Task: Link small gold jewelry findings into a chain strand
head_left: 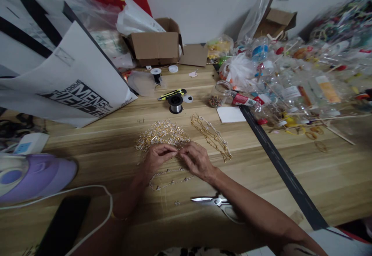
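My left hand [157,157] and my right hand [196,159] meet over the wooden table [319,178], fingertips pinched together on a small beaded piece too fine to name. Just beyond them lies a heap of gold and clear beaded pins [162,134]. A beaded strand [170,178] trails on the table below my hands. Gold chains [213,136] lie to the right of the heap. Scissors [216,201] rest under my right forearm.
A wire spool [175,103], a yellow-black utility knife [172,93] and a bead jar [216,97] sit farther back. Cardboard box [155,45] at the wall, white bag [72,81] left, purple iron [31,174] near left, cluttered bottles [290,85] right.
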The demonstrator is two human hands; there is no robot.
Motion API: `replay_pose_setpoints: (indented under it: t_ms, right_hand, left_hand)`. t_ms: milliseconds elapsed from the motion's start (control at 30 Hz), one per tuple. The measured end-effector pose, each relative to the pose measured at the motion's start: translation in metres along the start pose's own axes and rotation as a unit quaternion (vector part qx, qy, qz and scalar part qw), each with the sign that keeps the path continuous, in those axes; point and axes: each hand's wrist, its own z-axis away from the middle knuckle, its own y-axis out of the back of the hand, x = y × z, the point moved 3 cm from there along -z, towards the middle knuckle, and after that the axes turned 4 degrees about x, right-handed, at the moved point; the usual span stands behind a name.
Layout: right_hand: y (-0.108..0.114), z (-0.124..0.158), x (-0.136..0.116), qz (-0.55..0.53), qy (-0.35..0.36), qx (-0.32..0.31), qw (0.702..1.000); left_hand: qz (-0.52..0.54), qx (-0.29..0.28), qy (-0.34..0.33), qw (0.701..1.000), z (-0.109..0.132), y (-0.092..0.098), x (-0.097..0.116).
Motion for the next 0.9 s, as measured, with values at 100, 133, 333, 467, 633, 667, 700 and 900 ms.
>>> replay_pose_setpoints:
  t_ms: [100, 133, 333, 467, 633, 667, 700, 900]
  right_hand:
    - [0.0001, -0.0002, -0.0003, -0.001, 0.001, 0.001, 1.0]
    - [0.0003, -0.0004, -0.0004, -0.001, 0.002, 0.003, 1.0]
    - [0.0008, -0.001, -0.0007, -0.002, -0.005, -0.002, 1.0]
    - [0.001, -0.0006, -0.0008, 0.0, -0.002, 0.002, 1.0]
    - [0.0004, -0.0004, -0.001, -0.002, -0.002, 0.003, 1.0]
    - [0.0004, -0.0006, -0.0012, -0.002, -0.002, 0.005, 1.0]
    - [0.0005, -0.0009, -0.0014, -0.003, -0.002, 0.007, 1.0]
    - [0.0005, -0.0011, -0.0013, -0.005, -0.002, 0.004, 1.0]
  left_hand:
    - [-0.002, -0.003, 0.002, 1.0, 0.0, 0.0001, 0.0008]
    - [-0.001, -0.004, 0.002, 1.0, 0.0001, 0.0001, 0.001]
    - [0.006, 0.002, 0.005, 1.0, 0.0002, -0.0004, 0.0017]
    - [0.006, -0.002, 0.002, 1.0, 0.0, -0.0001, 0.0003]
    - [-0.002, -0.002, 0.0, 1.0, 0.0002, 0.0007, 0.0003]
    - [-0.002, 0.0, 0.002, 1.0, 0.0003, 0.0008, 0.0008]
    - [-0.001, 0.001, 0.005, 1.0, 0.0003, 0.0008, 0.0015]
    - [-0.009, 0.011, 0.006, 1.0, 0.0001, 0.0009, 0.0027]
